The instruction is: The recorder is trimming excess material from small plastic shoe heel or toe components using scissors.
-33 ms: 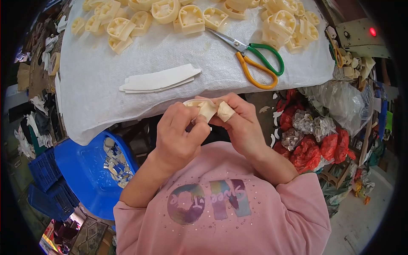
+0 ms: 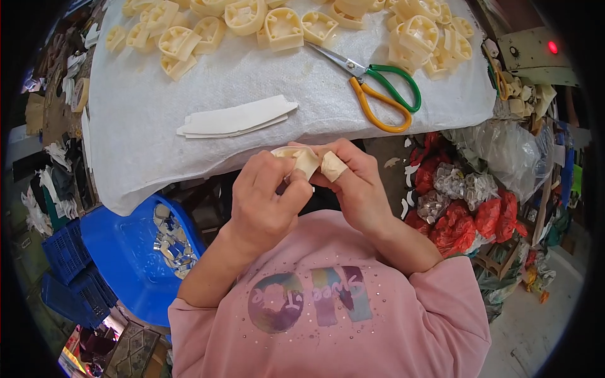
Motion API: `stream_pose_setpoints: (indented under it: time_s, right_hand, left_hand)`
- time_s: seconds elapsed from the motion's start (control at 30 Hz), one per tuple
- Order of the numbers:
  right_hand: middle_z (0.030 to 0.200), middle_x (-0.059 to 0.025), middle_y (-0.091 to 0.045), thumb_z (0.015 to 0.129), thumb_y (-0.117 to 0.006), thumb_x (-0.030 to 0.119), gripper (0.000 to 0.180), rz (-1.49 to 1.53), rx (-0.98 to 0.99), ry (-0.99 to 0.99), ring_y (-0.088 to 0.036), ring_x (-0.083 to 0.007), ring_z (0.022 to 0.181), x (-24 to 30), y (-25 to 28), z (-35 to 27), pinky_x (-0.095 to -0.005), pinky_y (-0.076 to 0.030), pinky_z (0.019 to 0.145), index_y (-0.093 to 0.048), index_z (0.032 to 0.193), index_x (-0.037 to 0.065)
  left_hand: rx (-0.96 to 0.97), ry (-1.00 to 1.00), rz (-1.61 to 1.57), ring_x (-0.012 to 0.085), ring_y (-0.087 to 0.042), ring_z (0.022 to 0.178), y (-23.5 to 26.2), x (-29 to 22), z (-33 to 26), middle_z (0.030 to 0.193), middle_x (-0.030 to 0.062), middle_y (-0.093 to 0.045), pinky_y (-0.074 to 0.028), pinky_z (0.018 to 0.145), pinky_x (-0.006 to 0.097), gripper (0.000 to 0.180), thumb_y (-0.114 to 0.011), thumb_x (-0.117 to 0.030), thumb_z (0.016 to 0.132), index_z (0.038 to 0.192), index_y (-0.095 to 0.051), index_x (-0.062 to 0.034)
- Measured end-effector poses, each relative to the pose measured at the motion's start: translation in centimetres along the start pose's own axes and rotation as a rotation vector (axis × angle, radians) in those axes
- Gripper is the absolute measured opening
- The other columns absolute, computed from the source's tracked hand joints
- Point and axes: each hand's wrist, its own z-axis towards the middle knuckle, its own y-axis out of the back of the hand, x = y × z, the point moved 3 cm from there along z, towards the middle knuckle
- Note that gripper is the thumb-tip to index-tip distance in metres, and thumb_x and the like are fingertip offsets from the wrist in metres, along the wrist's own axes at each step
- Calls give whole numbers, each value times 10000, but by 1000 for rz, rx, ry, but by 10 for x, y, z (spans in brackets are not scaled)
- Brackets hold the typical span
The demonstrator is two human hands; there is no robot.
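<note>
With fingers closed, the left hand and right hand pinch a small cream-coloured, hollow, curved piece between them, apparently to steady it, beside the white woven cloth's near edge, with green-and-orange-handled metal scissors within easy reach.

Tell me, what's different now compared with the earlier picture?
Nothing clearly moved, and nothing was taken up or let go. The left hand and right hand still hold a small cream piece between them; the scissors and white strips lie as before.
</note>
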Motion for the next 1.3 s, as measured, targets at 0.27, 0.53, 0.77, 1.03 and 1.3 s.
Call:
stream_pose_setpoints:
  time_s: [0.27, 0.53, 0.77, 1.03, 1.3]
  right_hand:
    - [1065, -105, -624, 944, -503, 251, 382, -442, 305, 184, -583, -153, 963, 19, 26, 12, -275, -453, 847, -520, 1218, -13]
    - [1086, -132, -605, 694, -783, 46, 654, -343, 505, -64, -594, -184, 1026, 33, 29, 22, -332, -471, 932, -461, 1261, -5]
    - [904, -57, -668, 886, -567, 93, 373, -459, 306, 175, -576, -86, 772, 11, 27, 28, -244, -474, 668, -491, 1242, 13]
    - [1097, -89, -560, 858, -578, 143, 246, -576, 259, 535, -469, -251, 1019, 21, 20, 28, -343, -383, 878, -580, 1089, 57]
    - [953, -98, -532, 771, -598, 63, 160, -635, 101, 580, -460, -258, 899, 22, 12, 25, -333, -378, 806, -545, 919, 34]
  left_hand:
    - [-171, 214, -298, 232, -583, 728, 6, 4, -1, 887, 127, -583, -471, 636, 291, 253, -613, 157, 711, 851, -506, -25]
    - [-77, 16, -584, 308, -621, 771, -3, -3, 4, 883, 143, -587, -531, 709, 381, 282, -658, 164, 579, 749, -499, 6]
    - [-150, 90, -463, 223, -598, 739, -10, 1, -5, 913, 146, -579, -512, 655, 320, 198, -646, 118, 703, 802, -537, -14]
    - [-422, 762, -875, 122, -586, 866, -19, 3, -6, 996, 113, -595, -480, 788, 256, 241, -661, -44, 826, 997, -500, 12]
    - [-375, 799, -947, 97, -575, 849, -26, 0, -5, 976, 96, -597, -475, 788, 244, 251, -671, -56, 827, 998, -503, 17]
